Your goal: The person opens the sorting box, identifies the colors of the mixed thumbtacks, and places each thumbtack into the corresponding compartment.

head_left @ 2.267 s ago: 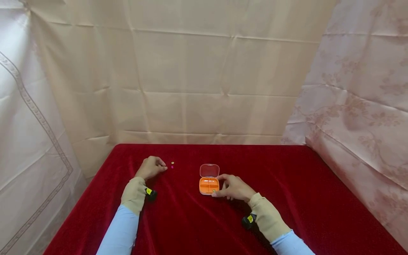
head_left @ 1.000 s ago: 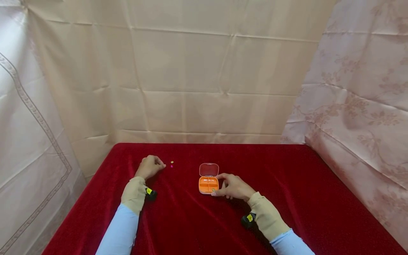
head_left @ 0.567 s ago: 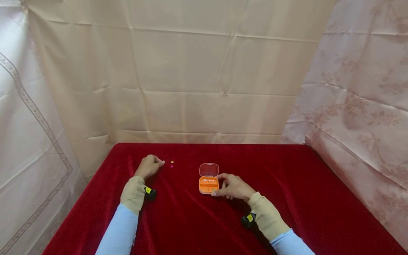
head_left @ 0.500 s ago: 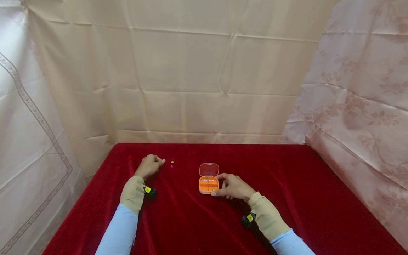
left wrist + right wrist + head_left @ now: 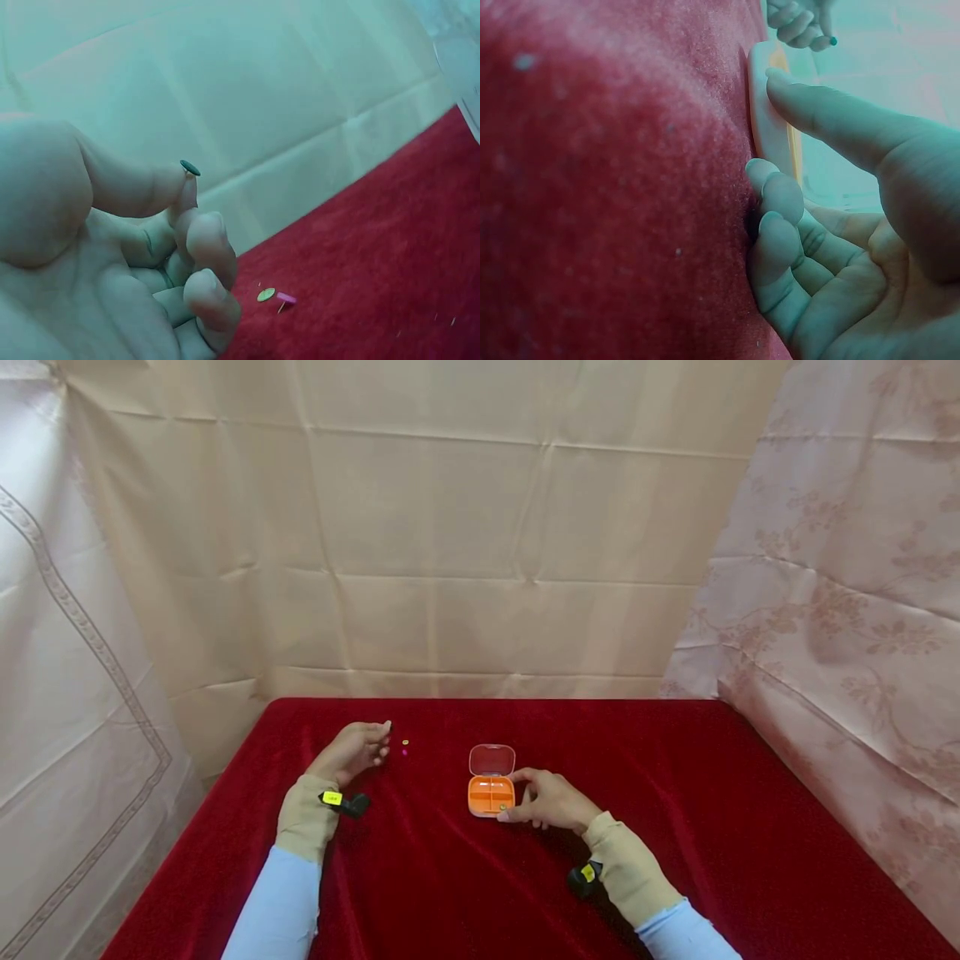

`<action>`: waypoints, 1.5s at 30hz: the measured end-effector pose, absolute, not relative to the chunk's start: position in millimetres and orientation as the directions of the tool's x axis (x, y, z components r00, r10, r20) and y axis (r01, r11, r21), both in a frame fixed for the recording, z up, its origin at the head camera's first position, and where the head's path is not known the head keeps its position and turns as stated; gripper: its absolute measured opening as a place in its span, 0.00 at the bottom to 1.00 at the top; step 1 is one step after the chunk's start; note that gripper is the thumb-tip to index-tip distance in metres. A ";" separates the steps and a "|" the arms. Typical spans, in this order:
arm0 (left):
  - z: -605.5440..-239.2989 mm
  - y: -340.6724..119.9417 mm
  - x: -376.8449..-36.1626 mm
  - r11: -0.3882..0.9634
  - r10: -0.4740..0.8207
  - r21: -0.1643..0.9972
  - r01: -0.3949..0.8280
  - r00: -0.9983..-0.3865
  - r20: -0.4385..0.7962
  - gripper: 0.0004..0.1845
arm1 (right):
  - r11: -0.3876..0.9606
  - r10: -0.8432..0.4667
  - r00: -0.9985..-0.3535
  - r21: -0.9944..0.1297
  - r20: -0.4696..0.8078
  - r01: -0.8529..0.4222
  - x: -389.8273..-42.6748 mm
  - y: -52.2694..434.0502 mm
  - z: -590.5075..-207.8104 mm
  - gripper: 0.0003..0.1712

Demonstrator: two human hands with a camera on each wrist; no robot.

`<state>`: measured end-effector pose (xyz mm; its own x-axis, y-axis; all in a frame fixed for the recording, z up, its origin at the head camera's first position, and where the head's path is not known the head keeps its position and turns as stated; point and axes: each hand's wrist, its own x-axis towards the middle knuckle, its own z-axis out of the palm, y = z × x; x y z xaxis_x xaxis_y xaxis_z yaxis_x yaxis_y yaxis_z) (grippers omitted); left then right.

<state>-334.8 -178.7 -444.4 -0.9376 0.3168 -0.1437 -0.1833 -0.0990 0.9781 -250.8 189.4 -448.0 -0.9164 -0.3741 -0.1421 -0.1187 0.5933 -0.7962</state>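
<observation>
A small orange box (image 5: pixel 491 795) with its clear lid (image 5: pixel 492 760) raised sits mid-table on the red cloth (image 5: pixel 675 793). My right hand (image 5: pixel 525 802) grips it, with the thumb (image 5: pixel 817 112) on its rim and the other fingers curled beside it on the cloth. My left hand (image 5: pixel 381 732) is lifted to the left and pinches a dark green tack (image 5: pixel 190 168) between thumb and forefinger. Just right of that hand a yellow-green tack (image 5: pixel 405 742) and a pink tack (image 5: pixel 404 752) lie on the cloth; both also show in the left wrist view.
Creased beige sheets (image 5: pixel 480 543) hang behind the table and on both sides. The red cloth (image 5: pixel 735 827) stretches wide to the right of the box. The table's left edge (image 5: pixel 217 793) is close to my left forearm.
My left hand has rolled palm-up and risen a little off the cloth, with the green tack pinched at its fingertips. The right hand and the box have not moved.
</observation>
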 end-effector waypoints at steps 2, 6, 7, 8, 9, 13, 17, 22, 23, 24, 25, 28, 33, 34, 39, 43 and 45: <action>-444.9 -179.6 -335.4 -0.156 0.341 0.969 -0.193 -0.931 -0.131 0.15 | 0.598 -0.371 -0.917 -0.794 -0.147 -0.115 -251.1 189.4 -448.0 0.39; -445.1 -180.2 -335.2 -0.230 0.376 0.951 -0.206 -0.920 -0.109 0.17 | 0.605 -0.367 -0.918 -0.788 -0.149 -0.113 -251.7 189.1 -448.3 0.39; -445.2 -180.1 -335.2 -0.240 0.386 0.948 -0.209 -0.917 -0.104 0.18 | 0.605 -0.367 -0.918 -0.788 -0.149 -0.114 -251.7 189.1 -448.3 0.39; -445.4 -180.1 -335.1 -0.250 0.393 0.945 -0.213 -0.914 -0.102 0.18 | 0.604 -0.368 -0.918 -0.788 -0.148 -0.115 -251.7 189.1 -448.2 0.39; -445.6 -179.6 -334.8 -0.261 0.392 0.940 -0.220 -0.914 -0.105 0.18 | 0.604 -0.368 -0.918 -0.789 -0.147 -0.116 -251.8 189.2 -448.3 0.39; -446.0 -177.9 -334.1 -0.293 0.412 0.925 -0.240 -0.905 -0.104 0.17 | 0.607 -0.369 -0.918 -0.786 -0.146 -0.119 -252.2 189.6 -449.2 0.39; -446.1 -177.0 -332.8 -0.321 0.428 0.915 -0.246 -0.899 -0.092 0.17 | 0.611 -0.367 -0.918 -0.783 -0.151 -0.116 -252.6 189.7 -450.6 0.39; -446.4 -178.1 -332.9 -0.332 0.438 0.910 -0.249 -0.895 -0.085 0.18 | 0.608 -0.369 -0.917 -0.785 -0.148 -0.118 -252.2 189.6 -450.3 0.39; -446.3 -178.0 -333.2 -0.330 0.439 0.910 -0.250 -0.894 -0.086 0.18 | 0.607 -0.369 -0.918 -0.786 -0.148 -0.118 -252.2 189.4 -450.0 0.39; -446.0 -178.0 -333.4 -0.327 0.435 0.911 -0.251 -0.896 -0.090 0.18 | 0.605 -0.370 -0.918 -0.788 -0.146 -0.118 -251.9 189.5 -449.6 0.39; -445.8 -177.7 -333.6 -0.323 0.429 0.913 -0.251 -0.898 -0.095 0.18 | 0.602 -0.371 -0.917 -0.790 -0.145 -0.119 -251.5 189.4 -449.2 0.39; -444.8 -177.1 -333.5 -0.309 0.416 0.919 -0.246 -0.904 -0.101 0.18 | 0.598 -0.374 -0.917 -0.792 -0.140 -0.123 -250.3 189.5 -447.8 0.39; -444.7 -177.0 -333.5 -0.290 0.394 0.928 -0.233 -0.913 -0.106 0.17 | 0.601 -0.374 -0.917 -0.789 -0.138 -0.126 -249.9 189.1 -447.0 0.39; -444.7 -176.7 -333.6 -0.284 0.385 0.931 -0.231 -0.916 -0.110 0.17 | 0.602 -0.374 -0.917 -0.789 -0.138 -0.126 -249.7 189.0 -446.9 0.39; -444.2 -175.4 -333.5 -0.238 0.352 0.947 -0.215 -0.928 -0.123 0.15 | 0.604 -0.370 -0.918 -0.788 -0.143 -0.120 -250.1 188.7 -447.4 0.39; -442.1 -173.1 -331.4 -0.195 0.334 0.960 -0.200 -0.934 -0.127 0.13 | 0.604 -0.369 -0.918 -0.788 -0.144 -0.119 -250.4 188.9 -447.8 0.39; -441.0 -172.5 -330.3 -0.173 0.339 0.967 -0.187 -0.933 -0.120 0.13 | 0.604 -0.370 -0.918 -0.788 -0.144 -0.120 -250.4 189.0 -447.8 0.39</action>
